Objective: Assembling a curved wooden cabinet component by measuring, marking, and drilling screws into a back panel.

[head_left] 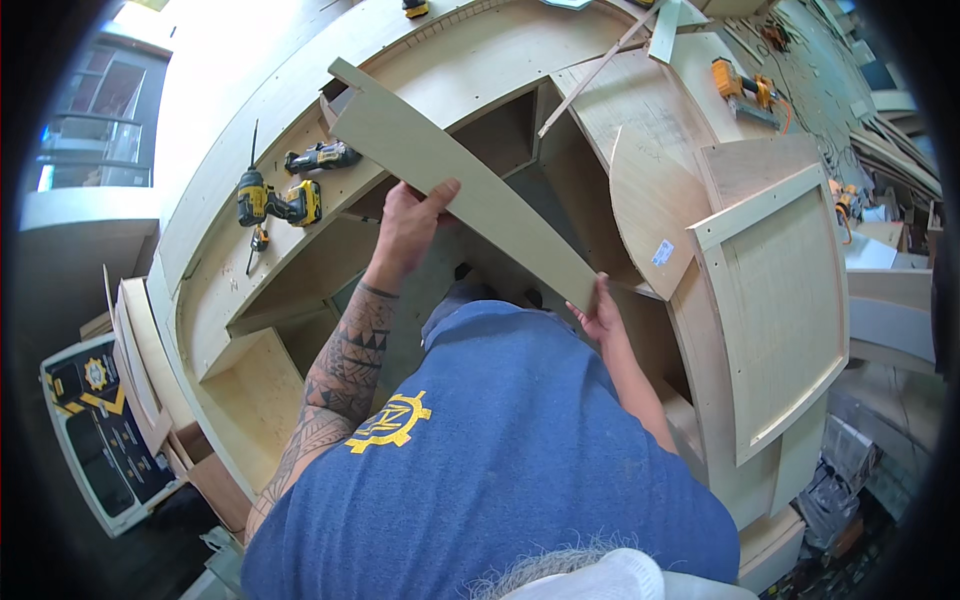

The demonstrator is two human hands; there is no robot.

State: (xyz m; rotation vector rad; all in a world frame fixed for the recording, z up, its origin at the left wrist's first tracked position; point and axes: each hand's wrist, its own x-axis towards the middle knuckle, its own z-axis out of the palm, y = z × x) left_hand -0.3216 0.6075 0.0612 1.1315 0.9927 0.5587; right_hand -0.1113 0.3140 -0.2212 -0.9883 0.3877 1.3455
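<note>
A long, pale wooden board slants across the front of me, from upper left down to the right, above the open compartments of a curved plywood cabinet. My left hand is closed on its near edge, thumb over the top face. At the board's lower right end, my right hand grips the corner, with some fingers hidden underneath. The upper left end, which has a notched corner, reaches over the curved plywood counter. Close to that end lies a black cordless tool.
On the counter's left rest a yellow and black cordless drill with a long bit and a small screwdriver. A curved plywood offcut, a thin wood strip and a framed panel lie rightward. An orange nail gun sits far right.
</note>
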